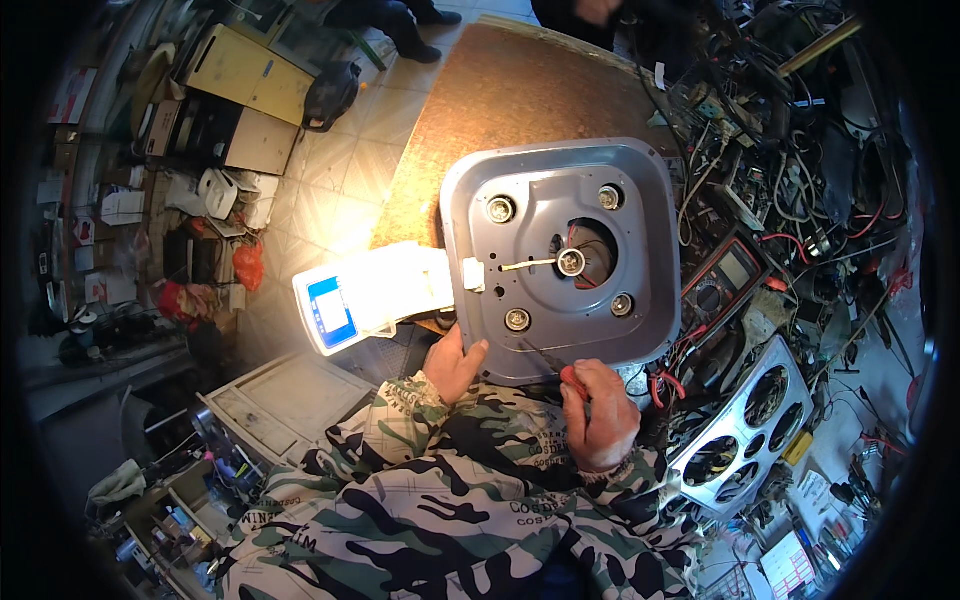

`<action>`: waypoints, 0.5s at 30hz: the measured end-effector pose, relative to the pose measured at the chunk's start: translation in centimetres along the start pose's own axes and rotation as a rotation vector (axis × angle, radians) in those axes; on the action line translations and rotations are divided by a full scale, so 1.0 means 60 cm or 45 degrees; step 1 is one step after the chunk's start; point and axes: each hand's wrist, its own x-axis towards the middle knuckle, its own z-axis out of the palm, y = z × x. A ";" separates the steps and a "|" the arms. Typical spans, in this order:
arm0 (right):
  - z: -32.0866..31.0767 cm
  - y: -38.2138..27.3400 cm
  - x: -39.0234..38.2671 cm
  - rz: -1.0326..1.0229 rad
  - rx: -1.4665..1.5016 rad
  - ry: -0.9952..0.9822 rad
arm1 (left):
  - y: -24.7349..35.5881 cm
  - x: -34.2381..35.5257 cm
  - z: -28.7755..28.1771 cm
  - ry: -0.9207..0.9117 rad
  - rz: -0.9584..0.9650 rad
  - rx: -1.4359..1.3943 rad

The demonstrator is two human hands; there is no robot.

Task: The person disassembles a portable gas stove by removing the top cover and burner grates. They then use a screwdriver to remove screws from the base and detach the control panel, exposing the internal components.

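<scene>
Grey and shallow, the square, round-cornered, metal-looking housing [525, 225] lies right before you in the head view, its far part over the brown table [480, 100]. Your right hand [602, 420] has its grip closed round a red-handled screwdriver [572, 378], its thin shaft over the housing's near side. Your left hand [450, 368] has its thumb by the near left corner; whether its fingers clasp underneath cannot be told. Expect the housing to be stiff, bulky and perhaps slippery; hold opposite rims, clear of the small round silvery fittings [500, 209], likely more fragile.
</scene>
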 end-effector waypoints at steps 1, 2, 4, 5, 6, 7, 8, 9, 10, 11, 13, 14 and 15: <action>0.004 0.002 -0.003 0.006 0.014 -0.029 | 0.000 0.001 -0.001 -0.018 0.007 -0.005; 0.007 0.003 -0.003 -0.005 0.023 -0.028 | 0.000 0.003 -0.002 -0.038 0.015 -0.010; 0.016 0.004 0.002 -0.030 0.028 -0.043 | -0.009 0.007 -0.003 -0.060 0.076 -0.056; 0.020 0.003 0.002 -0.026 0.036 -0.055 | -0.011 0.005 -0.003 -0.067 0.065 -0.073; 0.023 0.002 0.004 -0.027 0.044 -0.063 | -0.010 0.005 -0.004 -0.072 0.060 -0.090; 0.025 0.001 0.005 -0.027 0.052 -0.071 | -0.009 0.005 -0.004 -0.077 0.055 -0.106; 0.027 0.002 0.005 -0.027 0.053 -0.088 | -0.009 0.006 -0.004 -0.082 0.070 -0.101; 0.030 0.003 0.004 -0.027 0.056 -0.106 | -0.010 0.005 -0.006 -0.085 0.084 -0.095; 0.033 0.003 0.004 -0.027 0.059 -0.125 | -0.011 0.005 -0.006 -0.088 0.099 -0.089; 0.035 0.002 0.004 -0.021 0.055 -0.136 | -0.013 0.004 -0.006 -0.092 0.088 -0.117; 0.038 0.000 0.006 -0.005 0.039 -0.146 | -0.015 0.007 -0.005 -0.114 0.075 -0.172; 0.039 -0.001 0.005 0.005 0.039 -0.145 | -0.014 0.007 -0.006 -0.119 0.070 -0.178; 0.040 -0.002 0.006 0.011 0.043 -0.146 | -0.011 0.006 -0.007 -0.118 0.064 -0.181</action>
